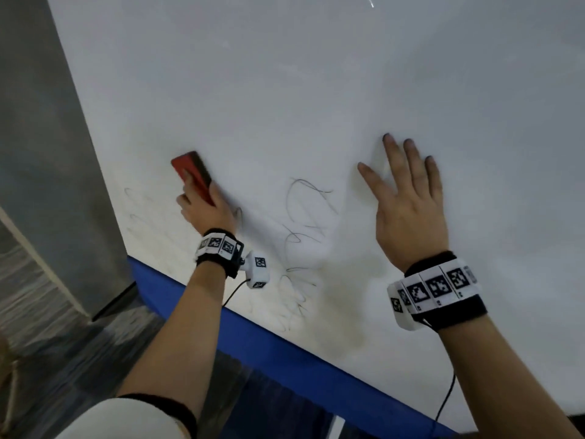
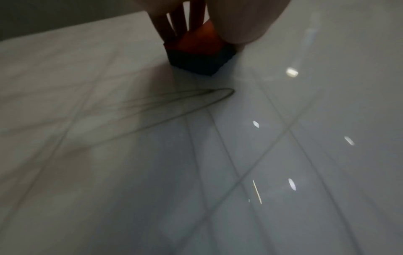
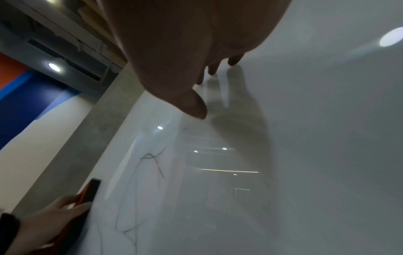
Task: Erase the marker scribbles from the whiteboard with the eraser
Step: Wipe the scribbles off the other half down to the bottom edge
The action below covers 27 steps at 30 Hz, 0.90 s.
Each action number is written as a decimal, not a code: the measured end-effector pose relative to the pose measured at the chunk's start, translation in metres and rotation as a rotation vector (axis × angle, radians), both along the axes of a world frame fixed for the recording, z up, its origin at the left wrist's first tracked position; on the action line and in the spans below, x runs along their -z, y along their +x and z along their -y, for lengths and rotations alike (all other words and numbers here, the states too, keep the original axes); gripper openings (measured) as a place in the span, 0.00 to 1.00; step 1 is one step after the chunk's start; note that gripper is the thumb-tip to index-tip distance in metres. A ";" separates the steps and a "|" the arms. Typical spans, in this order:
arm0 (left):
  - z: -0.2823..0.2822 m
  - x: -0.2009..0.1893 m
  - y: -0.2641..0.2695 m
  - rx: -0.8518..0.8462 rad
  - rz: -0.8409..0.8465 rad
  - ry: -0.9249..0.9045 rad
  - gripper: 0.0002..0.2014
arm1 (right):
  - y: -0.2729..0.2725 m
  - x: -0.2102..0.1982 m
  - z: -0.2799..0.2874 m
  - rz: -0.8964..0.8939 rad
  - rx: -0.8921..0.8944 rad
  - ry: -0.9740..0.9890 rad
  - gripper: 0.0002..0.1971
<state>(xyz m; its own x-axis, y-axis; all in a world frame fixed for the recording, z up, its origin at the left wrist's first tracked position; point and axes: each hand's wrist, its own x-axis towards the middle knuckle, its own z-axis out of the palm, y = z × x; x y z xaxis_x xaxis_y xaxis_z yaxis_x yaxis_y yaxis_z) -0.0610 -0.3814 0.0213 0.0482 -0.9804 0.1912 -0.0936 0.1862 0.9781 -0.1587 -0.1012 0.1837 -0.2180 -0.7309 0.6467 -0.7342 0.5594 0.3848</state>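
**Eraser pressed to the whiteboard, scribbles beside it**

Both forearms reach up from the bottom of the head view, each with a black wristband (image 1: pixel 443 288) carrying white blocks printed with black-and-white markers. At the end of the right forearm, the right hand (image 1: pixel 408 213) lies spread, fingers straight and apart, against the whiteboard (image 1: pixel 316 90); the right wrist view shows its fingertips (image 3: pixel 212 70) at the glossy surface with their shadow just below, though whether the palm itself touches cannot be told.

To the left, the left hand (image 1: pixel 207 210) grips the eraser (image 1: pixel 191 174), a red block with a dark felt face. Its fingers curl along the red back and the thumb sits on one side. In the left wrist view the eraser's (image 2: pixel 200 51) dark felt meets the board, apparently flat on it, though the picture is dim and blurred. It stands near the whiteboard's left edge, up and to the left of the scribbles.

Thin dark marker scribbles (image 1: pixel 304 223) loop across the board between the two hands and run down towards the lower edge. Fainter, smeared traces (image 1: pixel 136 204) lie left of the left hand. One looping line (image 2: pixel 196 98) shows just beside the eraser in the left wrist view.

A blue band (image 1: pixel 285 350) runs under the whiteboard's lower edge, and a grey wall (image 1: pixel 47 153) stands to its left.
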 end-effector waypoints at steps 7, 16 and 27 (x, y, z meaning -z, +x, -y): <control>-0.120 -0.043 -0.017 0.169 -0.036 -0.291 0.26 | 0.013 -0.005 -0.010 -0.019 0.049 0.046 0.37; -0.088 0.026 -0.016 0.109 0.071 -0.189 0.28 | 0.013 -0.002 -0.037 0.093 0.263 0.025 0.56; -0.199 -0.020 -0.042 0.272 0.092 -0.643 0.23 | 0.015 0.030 -0.031 0.148 0.239 -0.064 0.51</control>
<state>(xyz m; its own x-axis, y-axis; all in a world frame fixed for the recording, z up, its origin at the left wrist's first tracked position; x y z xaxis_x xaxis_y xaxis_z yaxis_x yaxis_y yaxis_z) -0.1027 -0.1819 0.0414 -0.2267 -0.6465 0.7285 -0.0392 0.7534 0.6564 -0.1434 -0.0702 0.1539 -0.4748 -0.6059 0.6383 -0.6242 0.7431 0.2411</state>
